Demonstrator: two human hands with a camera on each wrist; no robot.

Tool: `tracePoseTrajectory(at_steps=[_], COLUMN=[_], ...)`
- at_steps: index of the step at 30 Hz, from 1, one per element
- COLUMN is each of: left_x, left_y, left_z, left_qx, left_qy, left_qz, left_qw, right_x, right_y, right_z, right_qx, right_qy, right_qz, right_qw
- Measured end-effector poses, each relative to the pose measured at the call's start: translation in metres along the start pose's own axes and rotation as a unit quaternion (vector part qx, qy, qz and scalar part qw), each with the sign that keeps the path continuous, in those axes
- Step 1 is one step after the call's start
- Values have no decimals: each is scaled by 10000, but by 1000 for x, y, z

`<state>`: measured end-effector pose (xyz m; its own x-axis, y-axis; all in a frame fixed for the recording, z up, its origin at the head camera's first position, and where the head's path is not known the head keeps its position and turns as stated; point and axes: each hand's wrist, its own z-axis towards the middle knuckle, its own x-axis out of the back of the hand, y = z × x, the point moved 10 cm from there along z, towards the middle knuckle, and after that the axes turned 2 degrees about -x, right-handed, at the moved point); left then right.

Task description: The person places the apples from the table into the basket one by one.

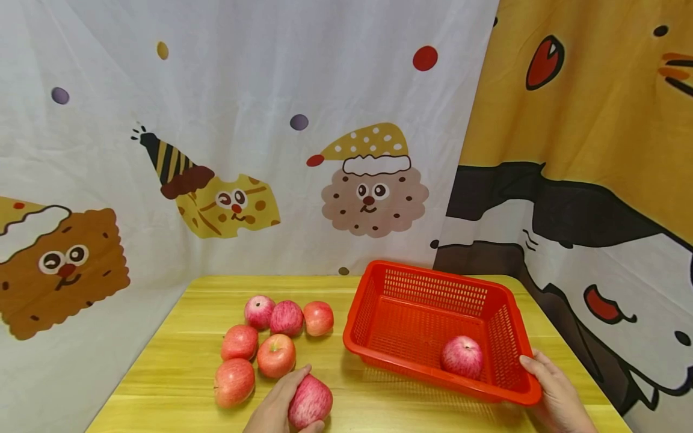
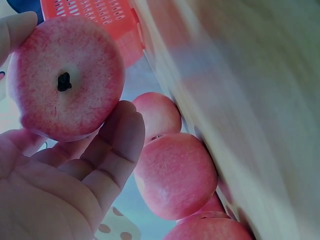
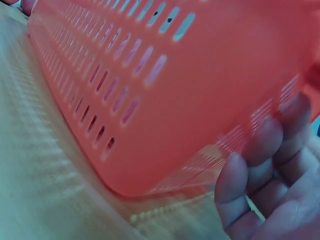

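My left hand (image 1: 278, 403) grips a streaky red apple (image 1: 311, 402) at the table's front, thumb on one side and fingers on the other. In the left wrist view, the dark stem hollow of this apple (image 2: 64, 82) faces the camera. My right hand (image 1: 557, 391) holds the right end of a red plastic basket (image 1: 433, 385), thumb over the rim. Its curled fingers (image 3: 267, 140) touch the slotted outer wall in the right wrist view. One pinkish apple (image 1: 462, 357) lies inside the basket near the front right.
Several apples sit grouped on the left of the wooden table (image 1: 162, 373), among them a paler red one (image 1: 277, 356) closest to my left hand. A white cartoon-printed curtain (image 1: 243, 90) hangs behind the table, and a yellow one (image 1: 606, 120) on the right.
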<state>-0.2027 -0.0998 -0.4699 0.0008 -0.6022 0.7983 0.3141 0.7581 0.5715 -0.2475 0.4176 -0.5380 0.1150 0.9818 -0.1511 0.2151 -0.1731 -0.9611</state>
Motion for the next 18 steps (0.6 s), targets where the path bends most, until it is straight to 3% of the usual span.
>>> tracePoseTrajectory(at_steps=[6,8,10,13,15,18], left_x=[4,5,5,6,8,13], left_y=[1,0,0,1,2,3], left_z=[-1,-1,-2,-2,-2,-2], left_qx=[17,41,63,48,32,29], left_qy=[32,34,20,4,44,183], left_qz=[44,65,82,95,96,91], left_qw=[10000,10000,9999,9999,9999,9998], right_x=[3,3,4,1,-10,-38], right_y=[-10,-15,-22,-31,-37,-44], right_z=[3,2,-2,-14,-21,-29], right_qx=[-173,-205,-226,-294,-288,118], right_qy=[241,358,581,908,870,566], right_qz=[-734,-1233,-1898,-2995,-3767,-4789], right_qw=[9969,9915,9798,9493,9218,8759])
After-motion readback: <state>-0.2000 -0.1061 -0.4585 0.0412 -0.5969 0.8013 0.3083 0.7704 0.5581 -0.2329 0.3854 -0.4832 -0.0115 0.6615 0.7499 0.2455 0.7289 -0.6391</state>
